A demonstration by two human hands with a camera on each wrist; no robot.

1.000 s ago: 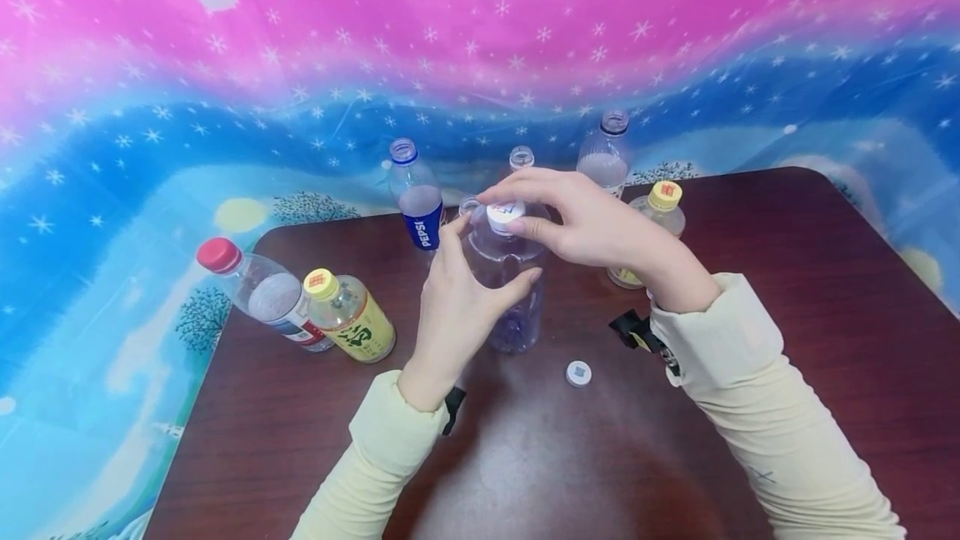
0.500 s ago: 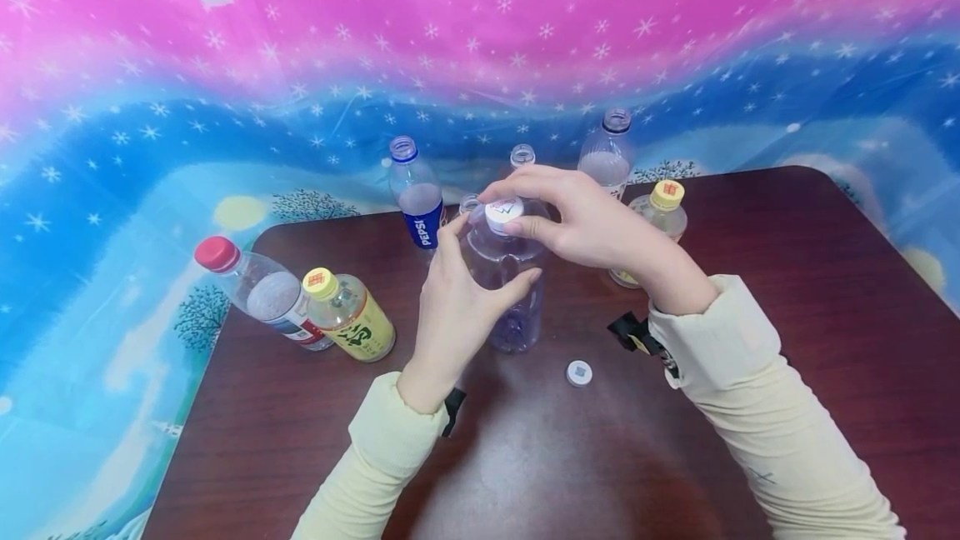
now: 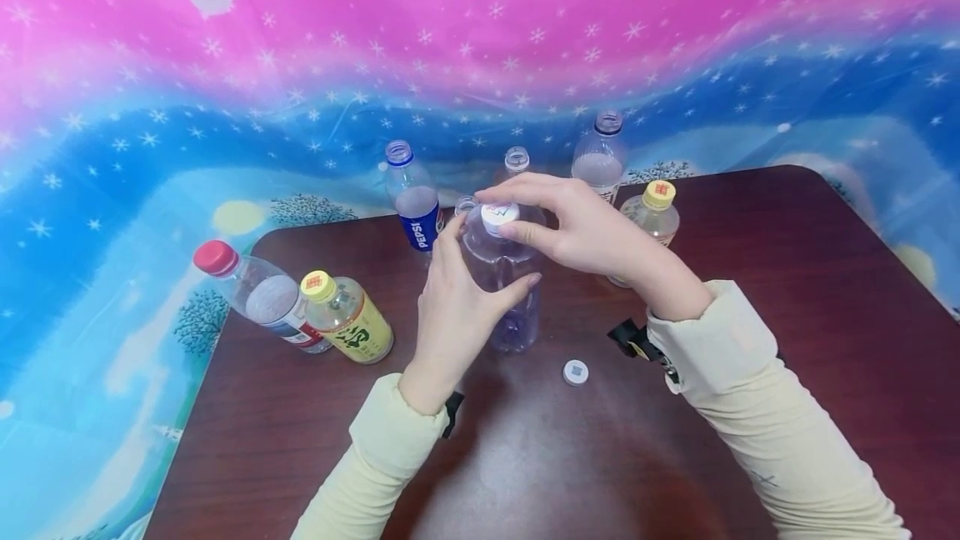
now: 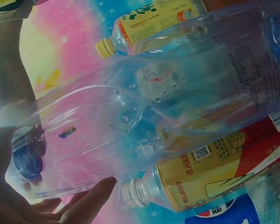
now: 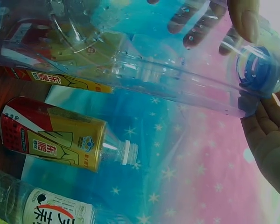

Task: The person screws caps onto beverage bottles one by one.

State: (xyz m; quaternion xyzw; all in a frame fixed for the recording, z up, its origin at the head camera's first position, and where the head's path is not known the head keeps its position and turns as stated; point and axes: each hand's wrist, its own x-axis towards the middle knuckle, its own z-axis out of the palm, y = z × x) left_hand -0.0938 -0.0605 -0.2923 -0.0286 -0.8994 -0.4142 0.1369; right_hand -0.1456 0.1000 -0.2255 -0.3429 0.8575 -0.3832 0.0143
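A large clear, purple-tinted plastic bottle [image 3: 517, 327] stands upright on the table between both hands. My left hand [image 3: 453, 307] grips its upper body, thumb on the near side and fingers round the far left side. On its mouth sits a white printed cap [image 3: 498, 218], which my right hand [image 3: 592, 223] pinches from above between thumb and fingers. Water drops cling inside the bottle [image 4: 177, 100] in the left wrist view. From the right wrist, the blue-looking neck [image 5: 256, 70] shows through the plastic, with fingers curled at the cap end.
A loose white cap [image 3: 575, 372] lies on the dark wooden table [image 3: 510, 473]. Left stand a red-capped bottle [image 3: 273, 307] and a yellow-capped bottle [image 3: 356, 327]. Behind are an uncapped Pepsi bottle [image 3: 418, 219] and other uncapped bottles; another yellow-capped bottle [image 3: 658, 211] stands right.
The print on the white cap has turned a little under my right fingers. Both hands keep their places at the bottle; the head view shifts slightly.
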